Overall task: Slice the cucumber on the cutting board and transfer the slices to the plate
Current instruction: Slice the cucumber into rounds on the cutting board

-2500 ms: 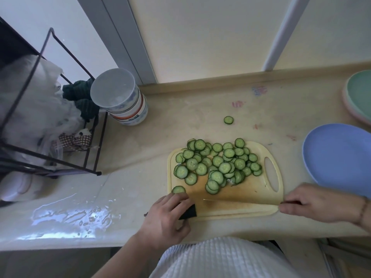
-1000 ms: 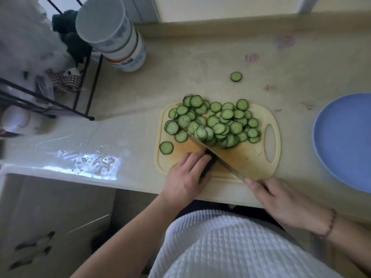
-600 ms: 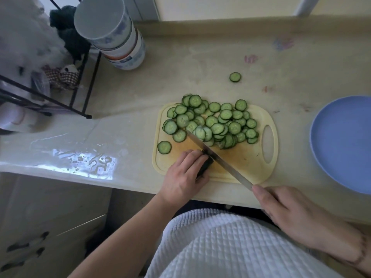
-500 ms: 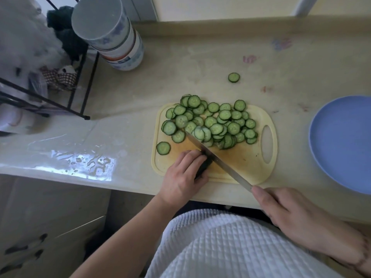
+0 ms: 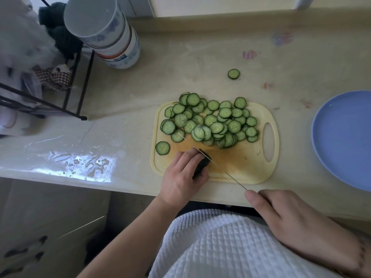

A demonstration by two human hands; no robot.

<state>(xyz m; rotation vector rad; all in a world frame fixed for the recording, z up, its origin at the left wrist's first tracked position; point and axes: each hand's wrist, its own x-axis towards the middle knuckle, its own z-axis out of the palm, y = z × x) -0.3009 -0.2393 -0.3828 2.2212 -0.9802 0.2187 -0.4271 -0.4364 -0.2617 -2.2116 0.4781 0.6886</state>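
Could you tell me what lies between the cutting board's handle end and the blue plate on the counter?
In the head view, nothing lies there: only bare counter separates the cutting board from the blue plate, which holds no slices yet.

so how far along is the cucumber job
Done: most of the cucumber lies as a pile of slices on the cutting board. In hand: the left hand grips the last cucumber stub; the right hand holds the knife. Left: the blue plate holds none; one stray slice sits on the counter.
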